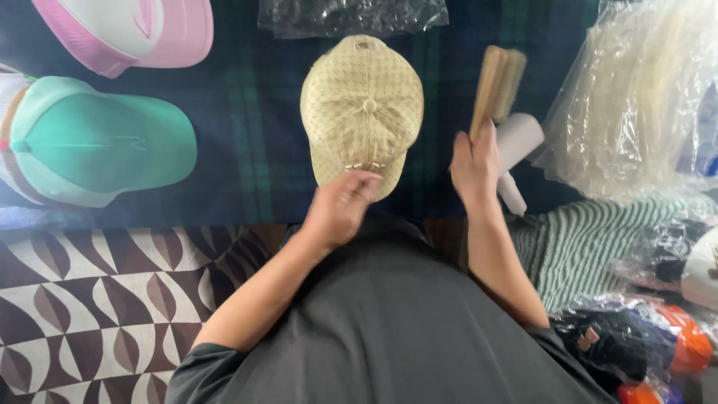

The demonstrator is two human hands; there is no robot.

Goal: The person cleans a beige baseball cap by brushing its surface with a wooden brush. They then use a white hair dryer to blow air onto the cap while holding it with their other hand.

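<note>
A beige patterned cap (362,105) lies on a dark plaid cloth (247,150), its brim toward me. My left hand (340,206) grips the front edge of the brim. My right hand (475,164) holds the handle of a wooden brush (497,82), which points away from me just right of the cap. A white lint roller (516,150) lies under and beside my right hand.
A mint green and white cap (97,142) and a pink and white cap (127,30) lie at the left. Clear plastic bags (636,97) pile at the right, a dark bagged item (351,15) at the top. Striped fabric (591,239) and bagged caps (643,344) sit lower right.
</note>
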